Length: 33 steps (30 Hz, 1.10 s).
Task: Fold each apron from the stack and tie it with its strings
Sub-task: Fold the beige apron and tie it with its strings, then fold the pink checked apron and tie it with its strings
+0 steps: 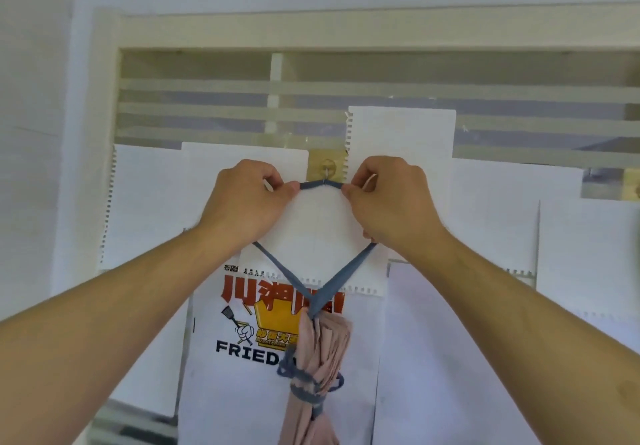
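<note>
Apron (317, 368), pink and already rolled into a narrow bundle, hangs in front of us against a wall of taped-up paper sheets (401, 133), with its grey waist strings (304, 391) wound and knotted around its middle. We have the grey neck strap (320, 185) stretched between our two hands, and its middle lies over a small hook (327, 171) on a yellowish adhesive pad. Our left hand (247, 202) pinches the strap just left of the hook, fingers curled around it; our right hand (388, 200) pinches it just right of the hook in the same way. From both hands the strap runs down and meets at the top of the bundle, partly covering a printed poster (249, 327) that reads "FRIED". We judge the cloth light, soft and limp, so the bundle will swing and sag freely; the strap is the sensible place to hold, near the hook, where we can seat it.
</note>
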Motion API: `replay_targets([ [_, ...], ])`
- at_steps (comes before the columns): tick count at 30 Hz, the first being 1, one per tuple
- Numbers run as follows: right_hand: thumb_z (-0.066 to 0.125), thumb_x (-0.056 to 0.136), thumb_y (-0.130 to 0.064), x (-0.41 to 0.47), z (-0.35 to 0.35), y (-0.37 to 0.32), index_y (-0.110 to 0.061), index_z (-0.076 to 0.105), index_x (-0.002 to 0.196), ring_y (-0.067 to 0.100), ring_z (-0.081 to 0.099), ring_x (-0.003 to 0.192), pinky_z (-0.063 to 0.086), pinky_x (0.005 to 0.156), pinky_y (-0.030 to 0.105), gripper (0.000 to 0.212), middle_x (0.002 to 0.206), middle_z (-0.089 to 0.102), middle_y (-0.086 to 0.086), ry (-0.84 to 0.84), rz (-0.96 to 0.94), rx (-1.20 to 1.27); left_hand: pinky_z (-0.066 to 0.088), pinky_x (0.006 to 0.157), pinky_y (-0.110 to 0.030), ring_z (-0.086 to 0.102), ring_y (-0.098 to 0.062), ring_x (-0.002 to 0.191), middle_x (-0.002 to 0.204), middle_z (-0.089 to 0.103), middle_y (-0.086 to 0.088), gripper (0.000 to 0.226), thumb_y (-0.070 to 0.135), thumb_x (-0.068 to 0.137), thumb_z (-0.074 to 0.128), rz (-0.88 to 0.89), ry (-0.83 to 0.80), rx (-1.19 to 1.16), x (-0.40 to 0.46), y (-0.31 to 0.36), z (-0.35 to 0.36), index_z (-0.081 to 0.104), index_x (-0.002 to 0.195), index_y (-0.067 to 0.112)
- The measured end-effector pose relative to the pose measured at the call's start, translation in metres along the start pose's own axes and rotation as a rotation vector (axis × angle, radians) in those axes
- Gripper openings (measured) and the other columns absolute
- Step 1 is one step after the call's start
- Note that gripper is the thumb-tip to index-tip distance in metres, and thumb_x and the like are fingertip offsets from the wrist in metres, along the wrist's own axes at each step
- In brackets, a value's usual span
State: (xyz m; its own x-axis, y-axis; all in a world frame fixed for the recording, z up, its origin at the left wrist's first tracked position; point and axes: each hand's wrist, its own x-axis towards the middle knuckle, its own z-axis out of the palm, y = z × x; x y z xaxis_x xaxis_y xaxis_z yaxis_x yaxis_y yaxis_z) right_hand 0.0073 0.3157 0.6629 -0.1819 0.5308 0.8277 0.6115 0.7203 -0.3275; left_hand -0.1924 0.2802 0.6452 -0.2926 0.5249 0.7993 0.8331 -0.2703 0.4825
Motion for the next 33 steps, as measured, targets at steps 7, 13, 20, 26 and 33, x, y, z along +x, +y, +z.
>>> replay_targets([
  [7,0.062,0.099,-0.026,-0.059,0.017,-0.001,-0.022,0.065,0.089,0.013,0.072,0.064,0.063,0.067,0.037,0.011,0.076,0.074,-0.001,-0.195,0.135,0.059,0.062,0.060,-0.033,0.075,-0.020,0.062,0.073,0.077,-0.005,0.018,0.033,0.103,0.066,-0.129,-0.334,-0.337,-0.050,-0.012,0.006,0.070,0.097,0.016],
  [13,0.055,0.094,-0.056,-0.178,0.067,0.000,-0.022,0.062,0.084,0.017,0.066,0.071,0.058,0.068,0.036,0.036,0.078,0.068,-0.002,-0.507,0.413,-0.034,0.061,0.077,-0.031,0.069,-0.001,0.079,0.080,0.073,0.014,0.012,0.032,0.100,0.068,-0.100,-0.447,-0.187,-0.143,-0.063,0.035,0.068,0.088,0.033],
  [20,0.054,0.101,-0.053,-0.225,0.113,0.007,-0.038,0.038,0.114,0.015,0.066,0.086,0.057,0.074,0.034,0.026,0.095,0.066,-0.009,-0.458,0.387,-0.110,0.053,0.062,-0.009,0.065,-0.005,0.087,0.118,0.051,0.018,0.027,0.029,0.099,0.070,-0.179,-0.496,-0.075,-0.199,-0.084,0.059,0.057,0.121,0.037],
  [26,0.059,0.101,-0.022,-0.235,0.110,0.014,-0.047,0.035,0.131,0.016,0.066,0.098,0.060,0.086,0.036,0.046,0.113,0.064,-0.012,-0.479,0.425,-0.086,0.060,0.069,-0.019,0.065,-0.012,0.091,0.110,0.059,0.010,0.050,0.013,0.099,0.067,-0.247,-0.582,-0.146,-0.208,-0.088,0.050,0.049,0.131,0.046],
  [33,0.052,0.097,-0.033,-0.337,0.091,0.011,-0.046,0.031,0.119,0.006,0.054,0.079,0.043,0.065,0.020,0.033,0.090,0.052,-0.018,-0.469,0.385,-0.065,0.046,0.099,-0.018,0.045,0.001,0.122,0.135,0.036,0.024,0.045,0.026,0.104,0.053,0.102,-0.513,0.001,-0.282,-0.076,0.023,0.040,0.145,0.040],
])
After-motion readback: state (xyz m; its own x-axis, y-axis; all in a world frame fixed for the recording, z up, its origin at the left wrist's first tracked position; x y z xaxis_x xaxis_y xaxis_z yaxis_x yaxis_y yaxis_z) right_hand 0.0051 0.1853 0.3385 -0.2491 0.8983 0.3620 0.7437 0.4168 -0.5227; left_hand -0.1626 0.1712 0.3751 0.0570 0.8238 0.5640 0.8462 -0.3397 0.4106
